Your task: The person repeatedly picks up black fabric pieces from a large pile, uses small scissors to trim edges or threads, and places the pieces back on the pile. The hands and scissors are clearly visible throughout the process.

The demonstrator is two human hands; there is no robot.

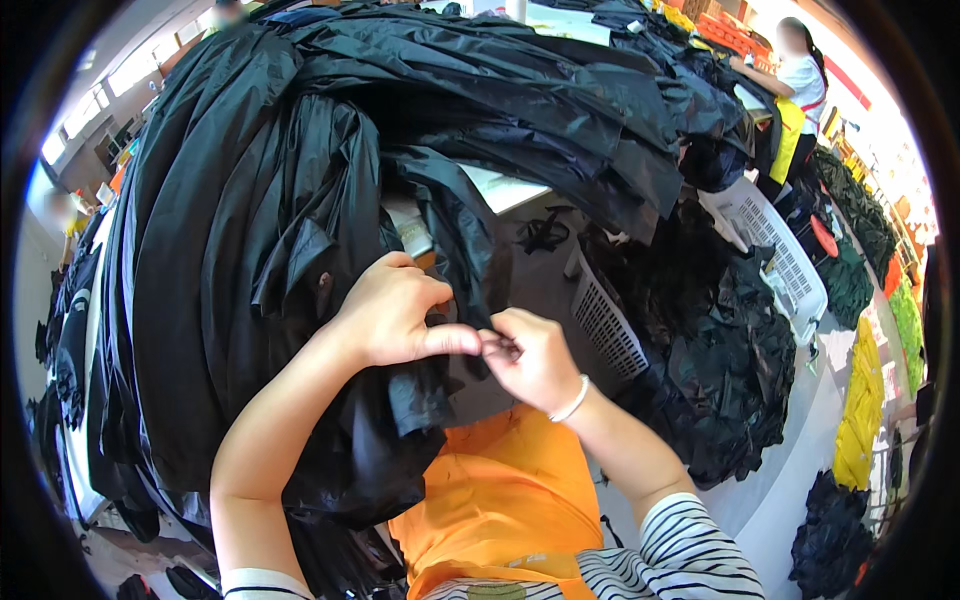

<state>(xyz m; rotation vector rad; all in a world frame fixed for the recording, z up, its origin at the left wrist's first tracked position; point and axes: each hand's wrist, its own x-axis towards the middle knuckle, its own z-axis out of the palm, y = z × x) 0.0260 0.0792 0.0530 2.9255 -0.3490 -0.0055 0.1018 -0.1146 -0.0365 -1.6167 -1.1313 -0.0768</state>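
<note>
1. At mid-view, just above the orange cloth apron (505, 470), left hand (LH) (398, 315) and right hand (RH) (527, 358) are sitting together, LH thumb tip apparently touching RH fingers.
2. State: LH thumb is pointing across to RH; RH fingers are sitting curled inward. Can't tell if either is gripping cloth b/c the fingers are hiding the contact.
3. Work: narrow dark glossy fabric strip (455, 215) is hanging off the table side, lower part lying right behind the hands. Large draped pile of thin black sheet fabric (215, 230) is filling the area to the left, passing under LH forearm.
4. Handling (my read): slick, thin stuff is prob. calling for short pinches nr the edge, LH taking the slack, RH staying light. Pulling hard is risking creases or dragging the pile.
5. Edges: white tabletop (510, 192) is ending just beyond the strip. Pale slatted plastic basket wall (610, 325) is standing right of RH, w/ crumpled black fabric heap (720, 370) beside it.
6. Room: best gap is looking like the grey floor (540, 275) btwn strip and basket wall. LH side is looking tight; RH swinging wide is risking a snag on basket/heap.
</note>
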